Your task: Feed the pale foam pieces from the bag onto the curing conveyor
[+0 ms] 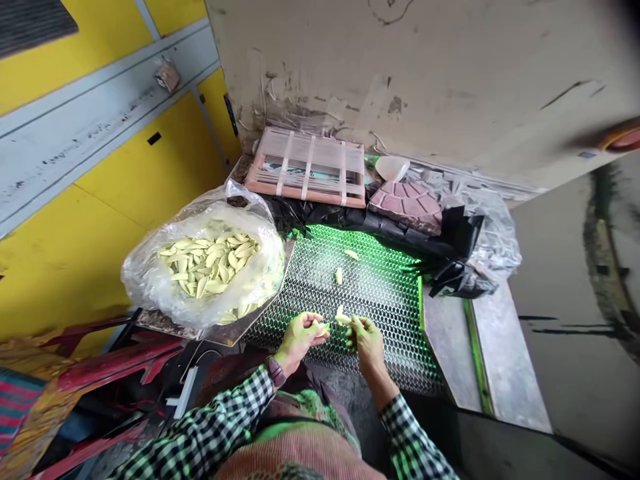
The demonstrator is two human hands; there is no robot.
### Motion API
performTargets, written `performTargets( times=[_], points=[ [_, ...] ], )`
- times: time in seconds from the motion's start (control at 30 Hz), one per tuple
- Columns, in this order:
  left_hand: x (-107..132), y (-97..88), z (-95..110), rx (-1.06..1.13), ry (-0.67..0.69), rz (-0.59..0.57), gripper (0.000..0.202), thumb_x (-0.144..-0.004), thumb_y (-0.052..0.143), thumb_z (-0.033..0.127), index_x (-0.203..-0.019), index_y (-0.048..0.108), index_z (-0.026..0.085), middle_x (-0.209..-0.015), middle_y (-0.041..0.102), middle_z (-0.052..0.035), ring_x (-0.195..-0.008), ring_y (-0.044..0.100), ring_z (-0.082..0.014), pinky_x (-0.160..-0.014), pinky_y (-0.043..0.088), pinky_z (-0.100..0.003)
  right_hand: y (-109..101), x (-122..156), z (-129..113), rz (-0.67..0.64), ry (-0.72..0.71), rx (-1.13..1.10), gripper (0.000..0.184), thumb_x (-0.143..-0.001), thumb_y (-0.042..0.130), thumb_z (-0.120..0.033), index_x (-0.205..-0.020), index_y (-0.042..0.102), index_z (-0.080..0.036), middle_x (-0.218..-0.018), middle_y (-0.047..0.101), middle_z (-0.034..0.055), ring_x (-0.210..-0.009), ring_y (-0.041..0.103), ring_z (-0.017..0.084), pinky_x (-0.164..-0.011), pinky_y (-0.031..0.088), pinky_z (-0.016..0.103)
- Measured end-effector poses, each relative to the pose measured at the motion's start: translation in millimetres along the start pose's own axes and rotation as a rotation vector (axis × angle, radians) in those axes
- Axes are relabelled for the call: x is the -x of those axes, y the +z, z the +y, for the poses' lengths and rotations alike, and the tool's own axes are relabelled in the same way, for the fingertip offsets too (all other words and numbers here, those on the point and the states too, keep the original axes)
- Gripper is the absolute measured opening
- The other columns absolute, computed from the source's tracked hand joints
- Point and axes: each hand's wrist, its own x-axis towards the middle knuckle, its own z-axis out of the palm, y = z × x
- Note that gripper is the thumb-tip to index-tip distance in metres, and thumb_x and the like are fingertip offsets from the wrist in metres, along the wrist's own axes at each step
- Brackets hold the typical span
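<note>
Head view: two hands (300, 339) (367, 345) pinch two pale slices (324, 328) (343, 319).

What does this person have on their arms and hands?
Both arms wear black-and-white checked shirt sleeves. A dark band circles the left wrist, possibly a watch strap. The left hand and the right hand are bare, without gloves.
</note>
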Motion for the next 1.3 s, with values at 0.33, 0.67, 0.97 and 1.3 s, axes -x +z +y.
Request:
performTargets(
  times=[0.33,0.67,0.97,1.3],
  points=[
    [6,-7.6,1,-0.173,0.010,-0.066,0.039,-0.080,0.076,0.033,-0.112,0.061,0.014,-0.088,0.069,-0.0045,-0.053,0.058,-0.0086,-0.038,0.038,-0.016,1,-17,-13,0.170,-0.714,0.933,0.040,-0.102,0.041,-0.037,-0.130,0.061,-0.018,-0.119,0.063,0.0119,-0.068,0.049,0.015,-0.051,0.029,0.026],
    [14,-27.1,7,-0.219,-0.038,-0.051,0.037,-0.086,0.069,0.044,-0.110,0.061,0.017,-0.071,0.055,0.0060,-0.046,0.041,-0.0050,-0.037,0.024,-0.015,1,-49,-42,-0.133,-0.460,0.682,0.042,-0.095,0.056,-0.059,-0.096,0.069,-0.019,-0.085,0.068,0.0055,-0.067,0.055,0.018,-0.059,0.039,0.029],
    [17,-33.7,16,-0.204,-0.062,-0.061,0.039,-0.085,0.069,0.052,-0.099,0.059,0.016,-0.076,0.058,0.0022,-0.055,0.050,-0.0077,-0.042,0.036,-0.016,34,-125,-89,0.156,-0.670,0.789,0.032,-0.089,0.060,-0.040,-0.109,0.067,-0.016,-0.113,0.064,0.0121,-0.072,0.049,0.017,-0.060,0.032,0.028],
    [11,-43.9,32,-0.084,-0.077,-0.061,0.036,-0.083,0.075,0.040,-0.106,0.062,0.014,-0.087,0.065,-0.0023,-0.067,0.059,-0.0102,-0.052,0.048,-0.019,-2,-107,-75,0.059,-0.219,0.289,0.052,-0.075,0.068,-0.065,-0.094,0.064,-0.017,-0.068,0.062,0.0017,-0.052,0.052,0.015,-0.047,0.039,0.028]
  ],
)
